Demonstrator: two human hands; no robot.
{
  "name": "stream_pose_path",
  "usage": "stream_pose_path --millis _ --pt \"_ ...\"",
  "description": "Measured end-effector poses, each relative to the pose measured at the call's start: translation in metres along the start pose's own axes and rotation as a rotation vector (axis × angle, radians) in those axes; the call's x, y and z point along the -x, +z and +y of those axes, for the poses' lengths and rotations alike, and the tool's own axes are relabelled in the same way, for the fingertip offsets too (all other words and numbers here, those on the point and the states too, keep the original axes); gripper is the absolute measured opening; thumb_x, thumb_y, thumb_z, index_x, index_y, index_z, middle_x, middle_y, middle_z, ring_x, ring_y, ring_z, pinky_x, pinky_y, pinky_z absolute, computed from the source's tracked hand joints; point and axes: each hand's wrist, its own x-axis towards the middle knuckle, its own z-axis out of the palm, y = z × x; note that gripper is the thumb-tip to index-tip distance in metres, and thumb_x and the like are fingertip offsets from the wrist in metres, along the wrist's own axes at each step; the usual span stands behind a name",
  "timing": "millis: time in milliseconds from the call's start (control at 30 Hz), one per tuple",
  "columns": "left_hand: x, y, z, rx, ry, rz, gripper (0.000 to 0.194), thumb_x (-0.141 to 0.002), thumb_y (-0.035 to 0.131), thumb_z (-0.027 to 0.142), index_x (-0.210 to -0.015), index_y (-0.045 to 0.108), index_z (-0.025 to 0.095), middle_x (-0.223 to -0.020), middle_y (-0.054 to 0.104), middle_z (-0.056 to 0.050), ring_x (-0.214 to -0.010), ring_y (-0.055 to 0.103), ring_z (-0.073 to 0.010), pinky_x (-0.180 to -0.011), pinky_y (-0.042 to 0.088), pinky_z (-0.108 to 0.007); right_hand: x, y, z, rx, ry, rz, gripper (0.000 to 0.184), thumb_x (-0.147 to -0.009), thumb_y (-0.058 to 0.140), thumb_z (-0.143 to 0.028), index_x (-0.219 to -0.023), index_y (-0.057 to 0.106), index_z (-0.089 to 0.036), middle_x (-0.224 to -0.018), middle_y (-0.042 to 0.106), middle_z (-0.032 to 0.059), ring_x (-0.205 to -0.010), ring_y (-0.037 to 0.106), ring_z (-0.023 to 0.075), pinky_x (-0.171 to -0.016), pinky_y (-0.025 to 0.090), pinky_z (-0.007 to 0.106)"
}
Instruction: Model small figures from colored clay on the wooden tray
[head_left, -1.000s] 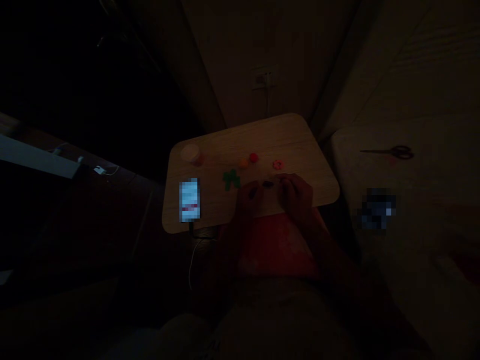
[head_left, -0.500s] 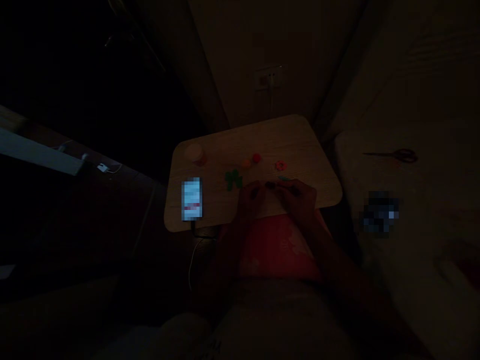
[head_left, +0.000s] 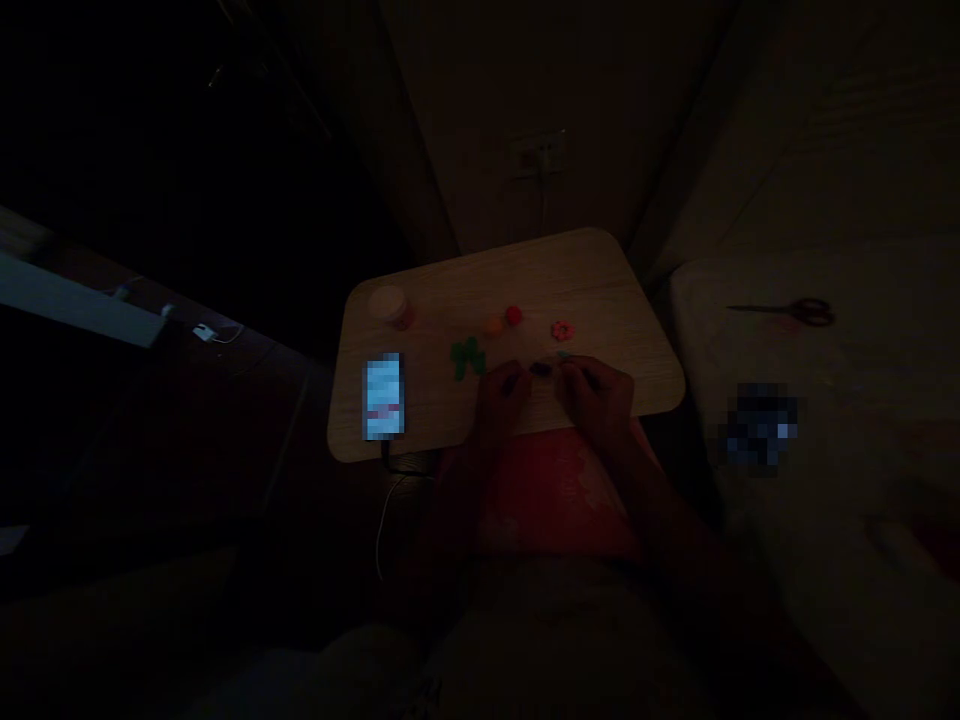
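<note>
In the dim head view, a small dark lump (head_left: 540,369) sits between my two hands above the near part of the table. My left hand (head_left: 504,395) is closed, its fingertips at the lump's left side. Opposite it, my right hand (head_left: 602,395) is closed in a pinch close to the lump's right side; what it pinches is too dark to make out. A small teal piece (head_left: 564,355) shows just beyond the right fingertips. Left of my left hand lie green pieces (head_left: 468,357). Farther back are an orange ball (head_left: 493,326), a red ball (head_left: 513,316) and a pink flower-shaped ring (head_left: 562,330).
A tub (head_left: 390,306) stands at the back left of the small wooden table (head_left: 435,420). A lit phone (head_left: 383,397) with a cable lies at the left edge. Scissors (head_left: 787,311) and a blurred-out dark object (head_left: 761,428) rest on the pale surface to the right.
My right fingertips have drawn slightly back from the dark lump, leaving a small visible gap. My left hand and the pieces on the table look unmoved.
</note>
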Motion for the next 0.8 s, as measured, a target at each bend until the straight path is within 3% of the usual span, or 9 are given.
stream_pose_path --millis 133,367,633,800 --pt "-0.0006 0.0007 0.0004 0.001 0.001 0.021 0.036 -0.087 0.059 0.041 -0.062 0.045 0.02 -0.062 0.042 0.003 -0.063 0.041 -0.0124 -0.057 0.031 -0.026 0.0009 0.0012 0.0017 -0.052 0.022 -0.045 0.023 -0.096 0.058 -0.035 -0.096 0.076 -0.021 -0.071 0.073 0.0021 -0.059 0.067 0.0174 -0.059 0.055 0.03" --pt "0.0002 -0.0011 0.0012 0.004 0.006 0.001 0.034 -0.088 0.057 0.039 -0.062 0.047 0.019 -0.062 0.042 0.003 -0.059 0.038 -0.011 -0.057 0.029 -0.027 -0.001 0.0 0.0032 0.006 -0.082 -0.021 0.026 -0.096 0.057 -0.028 -0.111 0.077 -0.024 -0.094 0.079 0.0064 -0.081 0.074 0.0205 -0.076 0.06 0.034" --pt "-0.0014 -0.0001 -0.0003 -0.004 0.002 0.014 0.035 -0.086 0.058 0.041 -0.061 0.047 0.019 -0.062 0.044 0.003 -0.06 0.04 -0.0111 -0.059 0.032 -0.027 0.0005 0.0017 0.0 -0.014 0.026 -0.029 0.013 -0.086 0.072 -0.032 -0.085 0.078 -0.021 -0.074 0.078 0.003 -0.063 0.07 0.0183 -0.061 0.056 0.03" --pt "-0.0001 -0.0003 0.0016 0.0 -0.007 0.013 0.035 -0.088 0.057 0.039 -0.062 0.044 0.02 -0.062 0.043 0.003 -0.061 0.04 -0.0113 -0.057 0.03 -0.027 0.0 0.0 -0.0015 0.02 0.007 -0.005 0.026 -0.081 0.076 -0.036 -0.064 0.064 -0.021 -0.055 0.063 -0.0024 -0.05 0.056 0.0135 -0.049 0.045 0.025"
